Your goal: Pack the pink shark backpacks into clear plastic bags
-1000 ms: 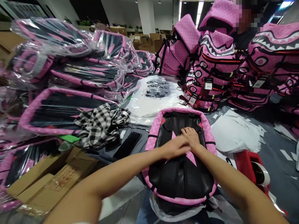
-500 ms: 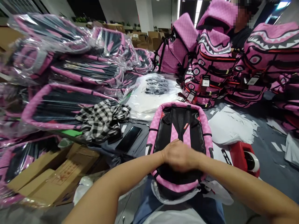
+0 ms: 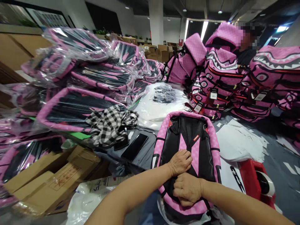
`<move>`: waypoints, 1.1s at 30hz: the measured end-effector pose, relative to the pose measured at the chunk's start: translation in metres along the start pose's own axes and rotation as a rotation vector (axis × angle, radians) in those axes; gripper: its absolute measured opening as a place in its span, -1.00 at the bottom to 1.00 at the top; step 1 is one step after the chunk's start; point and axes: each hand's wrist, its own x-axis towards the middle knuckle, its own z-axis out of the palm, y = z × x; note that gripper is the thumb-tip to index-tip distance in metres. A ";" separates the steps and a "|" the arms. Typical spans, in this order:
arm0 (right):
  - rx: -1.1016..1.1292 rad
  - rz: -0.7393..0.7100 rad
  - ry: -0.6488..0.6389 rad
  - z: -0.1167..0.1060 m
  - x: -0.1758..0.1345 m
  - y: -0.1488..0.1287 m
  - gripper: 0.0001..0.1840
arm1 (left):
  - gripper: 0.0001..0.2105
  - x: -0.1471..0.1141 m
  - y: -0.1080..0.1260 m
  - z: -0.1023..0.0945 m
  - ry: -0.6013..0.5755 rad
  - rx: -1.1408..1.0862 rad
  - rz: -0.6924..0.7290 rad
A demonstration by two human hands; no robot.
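A pink and black backpack (image 3: 172,137) lies back side up before me, its lower end over the table edge and inside a clear plastic bag (image 3: 160,207). Pink checks cover its padded rim, and two pink straps (image 3: 195,161) run down its black back panel. My left hand (image 3: 181,162) is closed over the left strap at mid-panel. Just below it, my right hand (image 3: 188,189) makes a fist against the lower panel; its curled fingers hide what they hold.
Bagged backpacks (image 3: 100,76) are piled on the left, behind a checked cloth (image 3: 107,125) and a phone (image 3: 135,147). Pink shark-mouth backpacks (image 3: 220,73) stack at the back right, near a person. White sheets (image 3: 239,140), a red tape dispenser (image 3: 250,178) and an open carton (image 3: 58,178) lie nearer.
My hands, together at the middle of the panel before, are now apart: the right has moved down toward the lower end. The view has tilted up and shifted slightly left.
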 end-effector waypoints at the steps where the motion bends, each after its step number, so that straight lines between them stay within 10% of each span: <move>1: -0.046 0.002 0.018 -0.008 0.000 -0.004 -0.77 | -0.80 0.000 0.002 -0.004 0.004 0.016 -0.028; 6: -0.227 0.027 0.270 -0.079 -0.009 -0.008 -0.80 | -0.51 -0.023 0.015 -0.031 -0.147 -0.026 0.024; 10: -0.248 0.404 0.493 -0.119 -0.016 0.052 -0.73 | -0.04 -0.057 0.025 -0.037 -0.141 -0.167 0.005; 15: -0.378 0.999 0.445 -0.083 -0.014 0.133 -0.53 | -0.20 -0.064 0.029 -0.026 -0.054 -0.112 0.016; 20: -0.294 1.019 0.315 -0.028 -0.031 0.144 -0.45 | -0.29 -0.015 0.001 -0.024 -0.049 0.014 0.237; 28: 0.142 1.296 0.993 -0.066 -0.065 0.161 -0.51 | -0.17 0.036 -0.059 -0.021 0.123 -0.200 -0.326; 30: 0.125 1.277 0.958 -0.097 -0.049 0.184 -0.52 | -0.19 0.033 -0.060 -0.014 0.066 -0.308 -0.294; 33: 0.131 1.108 0.575 -0.131 0.005 0.248 -0.57 | -0.18 0.030 -0.061 0.000 0.064 -0.354 -0.291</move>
